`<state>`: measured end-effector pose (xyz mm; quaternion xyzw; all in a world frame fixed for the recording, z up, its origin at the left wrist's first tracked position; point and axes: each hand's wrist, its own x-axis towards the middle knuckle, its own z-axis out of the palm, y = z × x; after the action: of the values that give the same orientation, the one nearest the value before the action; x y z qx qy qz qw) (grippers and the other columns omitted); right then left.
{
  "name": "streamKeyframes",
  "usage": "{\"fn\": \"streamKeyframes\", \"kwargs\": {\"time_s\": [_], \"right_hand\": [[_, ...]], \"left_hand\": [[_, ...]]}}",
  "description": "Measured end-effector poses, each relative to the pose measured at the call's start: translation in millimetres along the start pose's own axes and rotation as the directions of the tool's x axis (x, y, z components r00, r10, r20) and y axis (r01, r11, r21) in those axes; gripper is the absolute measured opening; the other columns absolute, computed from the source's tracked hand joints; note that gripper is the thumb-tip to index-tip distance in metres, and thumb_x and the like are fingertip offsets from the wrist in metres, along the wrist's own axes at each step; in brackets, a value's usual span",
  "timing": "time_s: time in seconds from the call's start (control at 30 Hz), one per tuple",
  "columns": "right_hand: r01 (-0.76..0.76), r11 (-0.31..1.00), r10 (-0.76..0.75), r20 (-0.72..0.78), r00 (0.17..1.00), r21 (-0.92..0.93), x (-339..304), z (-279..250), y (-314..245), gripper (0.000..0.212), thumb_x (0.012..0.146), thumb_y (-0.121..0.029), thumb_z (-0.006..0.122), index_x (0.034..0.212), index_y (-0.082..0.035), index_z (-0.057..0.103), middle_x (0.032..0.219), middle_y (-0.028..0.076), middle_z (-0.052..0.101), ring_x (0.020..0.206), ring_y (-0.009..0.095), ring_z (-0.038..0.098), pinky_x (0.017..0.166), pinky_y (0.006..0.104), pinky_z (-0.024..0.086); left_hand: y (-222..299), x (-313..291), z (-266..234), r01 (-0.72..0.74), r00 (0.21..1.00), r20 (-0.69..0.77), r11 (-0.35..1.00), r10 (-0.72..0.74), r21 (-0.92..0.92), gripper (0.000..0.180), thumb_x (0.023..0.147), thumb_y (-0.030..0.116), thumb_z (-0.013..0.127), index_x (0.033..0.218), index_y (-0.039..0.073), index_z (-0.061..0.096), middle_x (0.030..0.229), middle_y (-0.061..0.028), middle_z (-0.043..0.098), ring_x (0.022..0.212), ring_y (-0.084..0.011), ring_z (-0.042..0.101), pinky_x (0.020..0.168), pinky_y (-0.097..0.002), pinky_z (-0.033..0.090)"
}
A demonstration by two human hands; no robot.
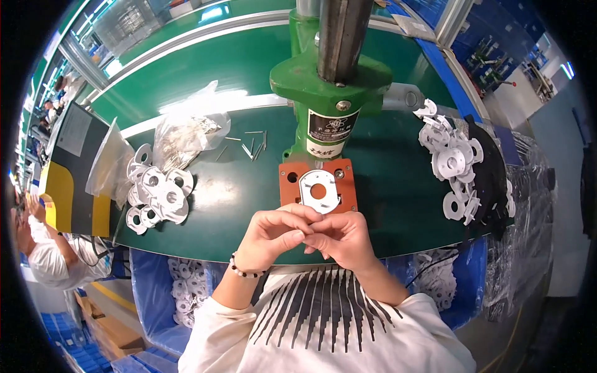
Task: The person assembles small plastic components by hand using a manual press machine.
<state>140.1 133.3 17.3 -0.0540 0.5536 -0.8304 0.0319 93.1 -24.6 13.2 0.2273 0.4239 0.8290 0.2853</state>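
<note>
My left hand (273, 235) and my right hand (343, 239) meet at the near edge of a red fixture block (348, 193). Their fingertips are pinched together, and whatever lies between them is hidden or too small to name. Just beyond the fingers, a white ring-shaped plate (329, 202) with a round hole in its middle rests on the block. Small thin pieces show on the plate's face. Above the block stands a green press (305, 118) with a thick steel column.
White ring parts (158, 193) are heaped at left, others (451, 163) at right beside black cloth. A clear bag of pins (186, 140) lies near loose metal pins (254, 149). Blue-lined bins (152, 298) hold parts below the table. Another person (62, 261) sits at far left.
</note>
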Motion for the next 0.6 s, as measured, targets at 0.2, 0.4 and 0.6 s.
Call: {"fn": "streamKeyframes", "kwargs": {"time_s": [0.2, 0.4, 0.6], "right_hand": [[0.039, 0.975, -0.027, -0.057, 0.998, 0.221, -1.2, -3.7, 12.8, 0.015, 0.081, -0.009, 0.066, 0.089, 0.003, 0.065, 0.068, 0.004, 0.063, 0.051, 0.005, 0.052, 0.045, 0.0168, 0.040], [0.288, 0.898, -0.366, -0.202, 0.909, -0.333, 0.2, -9.0, 8.4, 0.019, 0.077, -0.008, 0.068, 0.094, -0.003, 0.064, 0.091, 0.011, 0.063, 0.072, 0.013, 0.059, 0.055, 0.0200, 0.044], [0.198, 0.147, -0.556, 0.085, 0.827, -0.969, -5.5, -25.1, 30.2, 0.029, 0.071, -0.018, 0.068, 0.097, -0.008, 0.063, 0.117, 0.006, 0.057, 0.119, 0.028, 0.043, 0.100, 0.0491, 0.020]], "left_hand": [[-6.0, 6.7, 6.6, -0.066, 0.998, -0.009, 0.991, 0.066, -0.113, 0.015, 0.080, -0.004, 0.060, 0.095, -0.005, 0.064, 0.110, -0.0179, 0.055, 0.094, -0.0247, 0.059, 0.075, -0.0333, 0.053], [-0.4, 26.5, -12.1, -0.055, 0.953, -0.251, 0.911, 0.170, 0.408, 0.013, 0.078, -0.003, 0.062, 0.091, -0.003, 0.066, 0.093, -0.0128, 0.066, 0.084, -0.0170, 0.062, 0.074, -0.0261, 0.050], [-11.0, 61.7, -29.5, -0.092, 0.887, -0.235, 0.650, 0.398, 0.755, 0.011, 0.075, -0.002, 0.066, 0.086, -0.002, 0.066, 0.083, -0.0087, 0.067, 0.076, -0.0117, 0.062, 0.069, -0.0233, 0.049]]}}
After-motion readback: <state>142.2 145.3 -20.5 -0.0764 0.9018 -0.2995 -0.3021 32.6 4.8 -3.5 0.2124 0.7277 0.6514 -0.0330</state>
